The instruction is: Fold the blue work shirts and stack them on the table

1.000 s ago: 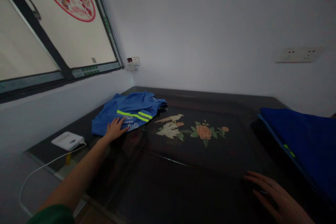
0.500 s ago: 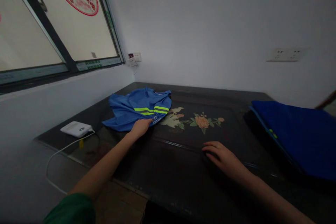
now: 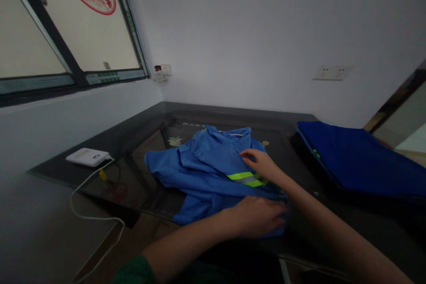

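Note:
A blue garment (image 3: 206, 159) with yellow-green and grey stripes lies crumpled on the dark table (image 3: 133, 146), its collar towards the wall. My left hand (image 3: 259, 216) is over the garment's lower right part, near the table's front edge; its fingers are smeared by motion, and what they hold, if anything, cannot be made out. My right hand (image 3: 261, 164) is just above the stripes at the garment's right side, palm down, with its fingers slightly bent and apart, holding nothing that I can see.
Folded dark blue cloth (image 3: 359, 159) lies at the table's right. A white device (image 3: 87, 157) with a white cable sits on the left near the window wall. Sockets (image 3: 331, 72) are on the back wall.
The garment has come nearer and to the right, and is more spread out. My left hand has moved right and closer; my right hand has moved up to the garment. The view has shifted slightly.

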Demonstrator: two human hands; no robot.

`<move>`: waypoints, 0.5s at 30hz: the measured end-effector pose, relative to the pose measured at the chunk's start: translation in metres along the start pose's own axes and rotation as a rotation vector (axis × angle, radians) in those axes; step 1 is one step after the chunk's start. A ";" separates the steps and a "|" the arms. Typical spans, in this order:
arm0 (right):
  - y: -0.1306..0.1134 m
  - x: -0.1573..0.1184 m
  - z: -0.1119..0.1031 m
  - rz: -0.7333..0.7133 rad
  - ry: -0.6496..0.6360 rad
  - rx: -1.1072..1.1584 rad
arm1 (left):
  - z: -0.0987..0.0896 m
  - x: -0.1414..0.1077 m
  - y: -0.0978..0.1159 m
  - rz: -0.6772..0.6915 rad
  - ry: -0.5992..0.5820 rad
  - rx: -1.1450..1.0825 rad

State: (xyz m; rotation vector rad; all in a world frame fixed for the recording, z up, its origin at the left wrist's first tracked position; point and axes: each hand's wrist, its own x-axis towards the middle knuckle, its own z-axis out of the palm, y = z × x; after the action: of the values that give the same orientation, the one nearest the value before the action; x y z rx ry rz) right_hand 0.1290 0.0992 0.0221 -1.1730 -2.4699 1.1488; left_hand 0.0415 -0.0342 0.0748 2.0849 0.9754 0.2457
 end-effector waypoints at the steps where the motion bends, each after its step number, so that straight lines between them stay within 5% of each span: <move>1: 0.001 -0.001 0.000 0.028 -0.028 -0.045 | -0.004 -0.001 0.013 0.112 -0.027 -0.090; 3: 0.003 -0.008 0.000 0.074 -0.091 -0.121 | -0.020 -0.012 0.022 0.232 -0.027 -0.238; 5: -0.001 -0.016 0.001 0.101 -0.129 -0.171 | -0.043 -0.032 0.003 0.150 0.102 -0.307; 10: -0.041 -0.023 0.011 0.035 -0.055 -0.291 | -0.087 -0.108 -0.137 -0.532 0.651 0.052; 13: -0.074 -0.013 0.031 -0.110 -0.034 -0.417 | -0.088 -0.147 -0.210 -0.957 0.509 0.278; 15: -0.091 -0.002 0.049 -0.226 -0.037 -0.501 | -0.079 -0.159 -0.234 -0.999 0.424 0.288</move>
State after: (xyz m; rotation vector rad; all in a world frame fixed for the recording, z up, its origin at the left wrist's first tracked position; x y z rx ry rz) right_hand 0.0545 0.0342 0.0534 -0.9367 -2.9238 0.5088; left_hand -0.2345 -0.0131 -0.0220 1.5430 2.2729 0.0153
